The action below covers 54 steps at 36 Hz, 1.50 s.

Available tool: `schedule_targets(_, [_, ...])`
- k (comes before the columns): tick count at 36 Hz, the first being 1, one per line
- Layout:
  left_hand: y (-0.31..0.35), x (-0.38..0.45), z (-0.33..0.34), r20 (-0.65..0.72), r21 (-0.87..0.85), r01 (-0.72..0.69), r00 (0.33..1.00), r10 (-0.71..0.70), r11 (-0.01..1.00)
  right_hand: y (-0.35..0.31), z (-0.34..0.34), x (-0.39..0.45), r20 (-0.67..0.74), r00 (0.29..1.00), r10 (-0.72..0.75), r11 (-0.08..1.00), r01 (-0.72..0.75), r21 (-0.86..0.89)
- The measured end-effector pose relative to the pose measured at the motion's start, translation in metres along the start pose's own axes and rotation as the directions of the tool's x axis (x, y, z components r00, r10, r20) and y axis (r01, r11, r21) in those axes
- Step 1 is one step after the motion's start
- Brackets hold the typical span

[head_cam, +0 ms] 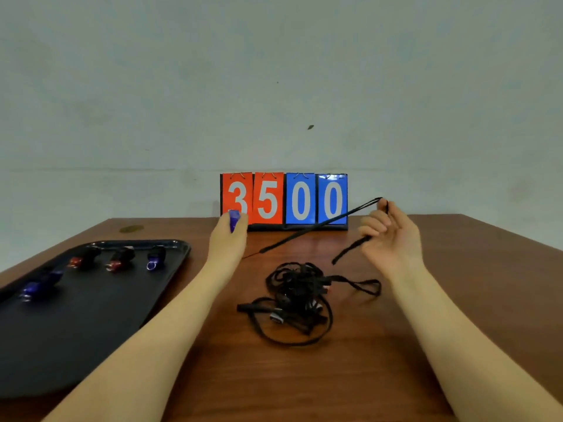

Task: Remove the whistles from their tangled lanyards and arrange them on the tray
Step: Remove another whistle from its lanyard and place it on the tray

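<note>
My left hand (229,239) grips a blue whistle (234,220), raised above the table's far middle. My right hand (390,236) pinches a black lanyard (316,228) that stretches down to the left toward my left hand; its loose end hangs below my fingers. A tangled heap of black lanyards (297,296) with small clips lies on the table between my forearms. The black tray (91,336) at the left holds several whistles: two red-and-black ones (82,258) (120,260), a blue one with a ring (155,258) and another blue one (39,286) nearer me.
A flip scoreboard (284,201) reading 3500 stands at the table's far edge against the pale wall. The brown wooden table (350,376) extends to the right of the heap. A small stain (131,229) marks the far left of the table.
</note>
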<state>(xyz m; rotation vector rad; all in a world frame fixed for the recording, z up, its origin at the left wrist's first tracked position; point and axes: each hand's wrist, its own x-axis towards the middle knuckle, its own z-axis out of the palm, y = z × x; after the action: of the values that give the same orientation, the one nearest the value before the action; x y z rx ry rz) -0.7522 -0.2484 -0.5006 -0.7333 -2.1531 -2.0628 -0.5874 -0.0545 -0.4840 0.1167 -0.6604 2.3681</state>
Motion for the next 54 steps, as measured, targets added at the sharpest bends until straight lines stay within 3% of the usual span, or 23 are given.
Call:
schedule_targets(4, [-0.008, -0.004, 0.000, 0.022, 0.177, -0.112, 0.994, 0.110, 0.978, -0.011, -0.005, 0.002, -0.037, 0.998, -0.059, 0.998, 0.060, 0.016])
schedule_targets(7, [-0.012, -0.003, 0.003, 0.072, 0.219, -0.116, 0.992, 0.103, 0.969, -0.007, -0.003, 0.004, -0.078, 0.994, -0.080, 0.941, 0.049, -0.336])
schedule_targets(8, [-0.012, -0.004, 0.005, 0.096, 0.223, -0.108, 0.991, 0.089, 0.969, -0.002, -0.002, 0.005, -0.098, 0.990, -0.104, 0.841, 0.035, -0.540])
schedule_targets(10, [-0.011, -0.005, 0.010, 0.134, 0.212, -0.097, 0.989, 0.069, 0.973, 0.009, 0.000, 0.003, -0.103, 0.981, -0.165, 0.482, -0.011, -0.876])
schedule_targets(11, [-0.009, -0.006, 0.012, 0.152, 0.194, -0.093, 0.986, 0.064, 0.977, 0.015, 0.000, 0.002, -0.064, 0.981, -0.183, 0.300, -0.006, -0.954])
schedule_targets(14, [-0.001, -0.011, 0.017, 0.193, 0.122, -0.076, 0.980, 0.051, 0.990, 0.025, -0.008, -0.001, 0.127, 0.977, -0.172, -0.187, 0.094, -0.978])
schedule_targets(15, [0.001, -0.012, 0.018, 0.189, 0.118, -0.071, 0.981, 0.047, 0.991, 0.025, -0.012, -0.002, 0.160, 0.973, -0.167, -0.295, 0.106, -0.950])
schedule_targets(17, [0.004, -0.014, 0.019, 0.153, 0.109, -0.063, 0.987, 0.046, 0.992, 0.023, -0.017, 0.000, 0.179, 0.967, -0.181, -0.386, 0.098, -0.917])
schedule_targets(22, [0.002, -0.004, 0.015, 0.047, 0.028, -0.027, 0.999, 0.026, 0.999, 0.023, -0.024, 0.005, 0.183, 0.941, -0.285, -0.346, 0.077, -0.935])
schedule_targets(26, [0.005, 0.004, 0.012, 0.007, -0.183, 0.172, 0.985, -0.174, 0.968, 0.022, -0.027, 0.008, 0.186, 0.914, -0.361, -0.298, 0.075, -0.951])
schedule_targets(29, [0.009, 0.005, 0.012, 0.053, -0.227, 0.289, 0.957, -0.284, 0.930, 0.021, -0.024, 0.008, 0.195, 0.905, -0.378, -0.275, 0.092, -0.957])
schedule_targets(35, [0.017, -0.011, 0.008, 0.200, -0.258, 0.230, 0.963, -0.181, 0.938, 0.030, -0.033, 0.007, 0.122, 0.957, -0.263, -0.386, 0.012, -0.922])
schedule_targets(38, [0.024, -0.017, 0.006, 0.259, -0.348, 0.230, 0.955, -0.143, 0.909, 0.032, -0.025, 0.004, 0.106, 0.961, -0.254, -0.570, -0.060, -0.820])
schedule_targets(39, [0.027, -0.018, 0.005, 0.277, -0.378, 0.231, 0.952, -0.129, 0.896, 0.034, -0.019, 0.000, 0.116, 0.962, -0.249, -0.574, -0.050, -0.817])
schedule_targets(45, [0.043, -0.025, 0.000, 0.331, -0.493, 0.211, 0.943, -0.042, 0.844, 0.062, 0.015, -0.029, 0.285, 0.957, 0.060, -0.214, 0.291, -0.933])
schedule_targets(48, [0.045, -0.028, -0.001, 0.347, -0.483, 0.208, 0.937, -0.032, 0.850, 0.082, 0.017, -0.032, 0.303, 0.917, 0.257, -0.172, 0.352, -0.920])
schedule_targets(50, [0.044, -0.027, -0.001, 0.346, -0.472, 0.220, 0.937, -0.050, 0.854, 0.089, 0.018, -0.035, 0.320, 0.906, 0.276, -0.133, 0.366, -0.921])
schedule_targets(54, [0.037, -0.021, -0.004, 0.305, -0.466, 0.200, 0.951, -0.056, 0.862, 0.083, 0.018, -0.036, 0.257, 0.947, 0.192, 0.098, 0.242, -0.965])
